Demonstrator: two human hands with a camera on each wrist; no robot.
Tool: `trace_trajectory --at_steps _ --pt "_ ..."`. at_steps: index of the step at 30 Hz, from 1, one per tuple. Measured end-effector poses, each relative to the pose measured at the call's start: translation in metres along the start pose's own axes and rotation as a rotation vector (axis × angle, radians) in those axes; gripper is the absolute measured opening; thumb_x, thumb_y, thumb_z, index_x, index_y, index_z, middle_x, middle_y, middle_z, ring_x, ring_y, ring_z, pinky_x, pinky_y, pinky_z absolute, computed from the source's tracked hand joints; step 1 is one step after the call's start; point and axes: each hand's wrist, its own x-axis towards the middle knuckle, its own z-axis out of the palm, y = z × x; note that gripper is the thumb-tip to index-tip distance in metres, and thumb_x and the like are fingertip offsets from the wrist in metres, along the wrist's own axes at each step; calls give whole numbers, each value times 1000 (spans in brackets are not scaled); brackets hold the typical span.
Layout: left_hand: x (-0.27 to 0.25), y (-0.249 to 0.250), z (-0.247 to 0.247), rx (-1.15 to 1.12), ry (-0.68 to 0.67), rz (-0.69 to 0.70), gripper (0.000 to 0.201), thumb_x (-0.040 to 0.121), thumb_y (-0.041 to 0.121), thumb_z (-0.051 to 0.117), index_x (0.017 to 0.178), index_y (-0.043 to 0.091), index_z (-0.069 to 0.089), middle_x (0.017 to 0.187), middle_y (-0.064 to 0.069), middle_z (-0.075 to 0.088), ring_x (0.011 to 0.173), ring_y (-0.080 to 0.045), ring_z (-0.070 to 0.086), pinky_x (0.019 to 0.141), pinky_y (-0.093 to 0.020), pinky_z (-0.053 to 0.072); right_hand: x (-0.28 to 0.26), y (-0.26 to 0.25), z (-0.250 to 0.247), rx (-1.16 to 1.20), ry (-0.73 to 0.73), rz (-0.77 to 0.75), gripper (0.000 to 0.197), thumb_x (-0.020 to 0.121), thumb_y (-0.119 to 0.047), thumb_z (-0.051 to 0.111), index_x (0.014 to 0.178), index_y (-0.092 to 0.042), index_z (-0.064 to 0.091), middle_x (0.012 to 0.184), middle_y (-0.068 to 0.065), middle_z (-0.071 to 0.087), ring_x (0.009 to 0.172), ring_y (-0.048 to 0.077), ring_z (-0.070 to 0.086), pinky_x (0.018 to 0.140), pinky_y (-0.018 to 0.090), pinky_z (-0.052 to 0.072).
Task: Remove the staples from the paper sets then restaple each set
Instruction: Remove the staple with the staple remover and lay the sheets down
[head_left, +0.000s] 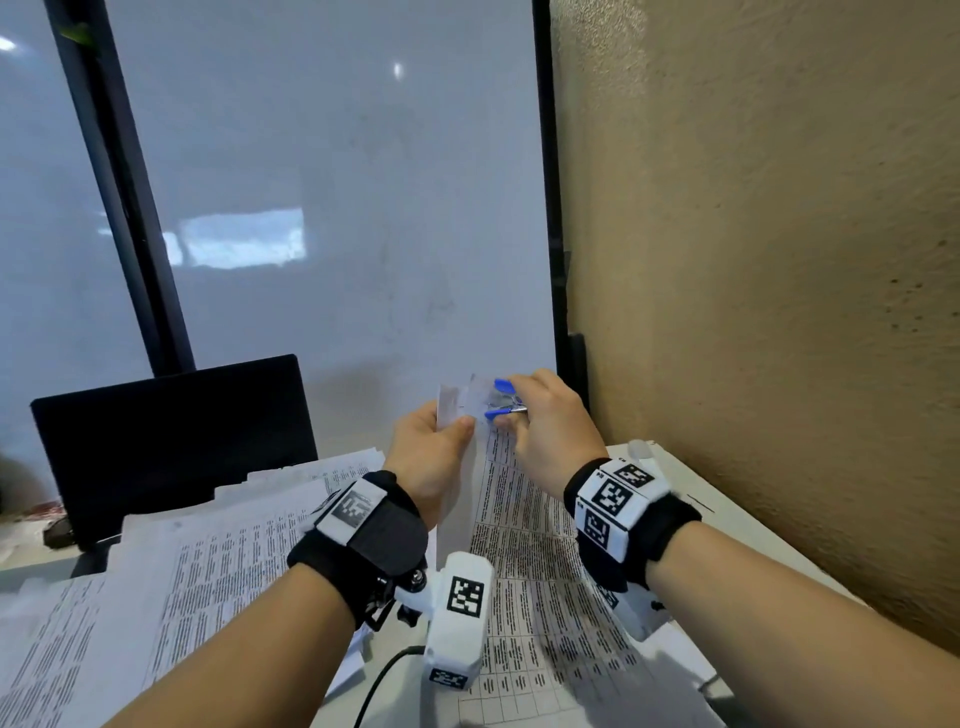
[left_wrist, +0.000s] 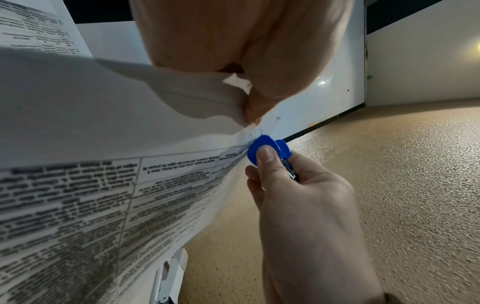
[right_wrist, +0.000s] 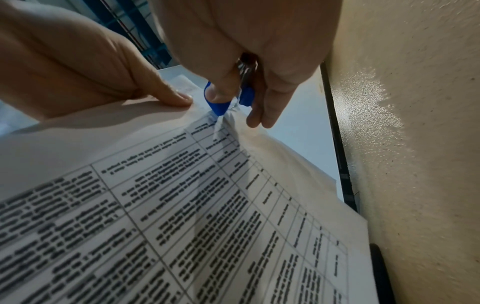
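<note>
A printed paper set is lifted off the desk by its top corner. My left hand pinches that corner, with a folded-back sheet under the thumb. My right hand squeezes a blue staple remover, whose metal claws bite into the crumpled corner just right of my left fingertips. The staple itself is hidden.
Several printed paper sheets cover the desk below my arms. A dark laptop screen stands at the back left. A whiteboard rises behind the desk, and a rough beige wall runs close along the right.
</note>
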Motion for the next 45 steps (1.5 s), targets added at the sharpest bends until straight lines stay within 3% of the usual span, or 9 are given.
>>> trace_trajectory --at_steps 4,10,14,18,22,26,38,42,45 --pt "1 -3 2 39 -3 -7 25 96 -8 44 106 1 64 101 -25 66 90 -34 63 92 -51 49 1 6 0 -24 -27 -7 29 88 -11 62 117 -7 60 113 11 54 104 30 57 91 39 45" --pt "3 -5 8 102 13 0 24 95 -6 46 107 0 65 108 -32 65 92 -35 63 95 -60 47 0 13 -1 -30 -29 -7 32 88 -5 60 119 -7 59 114 11 53 102 30 58 89 38 47" --pt "4 -9 12 113 21 0 25 95 -7 45 107 -1 66 109 -33 65 95 -37 64 96 -58 48 -2 16 0 -21 -74 -6 30 88 -4 56 118 -6 57 114 11 50 99 31 62 87 44 49" --pt "6 -15 15 139 27 15 24 93 -8 47 106 -2 66 106 -33 65 101 -45 64 95 -59 47 -3 20 0 -114 -89 4 29 88 -8 59 117 -10 56 115 7 48 98 30 58 84 41 49" --pt "7 -15 23 152 18 31 25 92 -10 47 102 1 68 107 -32 65 93 -34 64 97 -56 48 -3 25 -3 -154 -83 22 29 89 -11 60 117 -11 55 117 6 47 97 30 58 82 40 49" --pt "11 -15 28 152 18 20 22 92 -7 50 100 1 68 107 -34 65 90 -32 62 96 -59 47 -3 30 -5 -138 -58 19 29 89 -11 60 118 -9 56 119 7 49 99 31 58 82 39 48" --pt "15 -20 30 237 26 45 25 92 -9 49 107 0 67 93 -18 69 82 -28 65 80 -39 54 -2 35 -5 -142 -87 30 26 88 -10 59 114 -9 54 116 7 47 96 31 58 82 43 48" --pt "17 -19 29 234 25 37 24 91 -9 51 103 3 69 102 -26 69 90 -34 65 92 -53 51 -2 37 -3 -120 -69 44 24 88 -9 58 112 -8 55 116 7 48 96 31 59 81 42 48" --pt "20 -18 30 239 22 33 21 91 -5 54 98 5 70 102 -28 69 89 -34 65 92 -57 50 -3 36 -2 -107 -49 43 23 89 -10 58 112 -7 55 116 8 48 96 31 59 80 42 48"
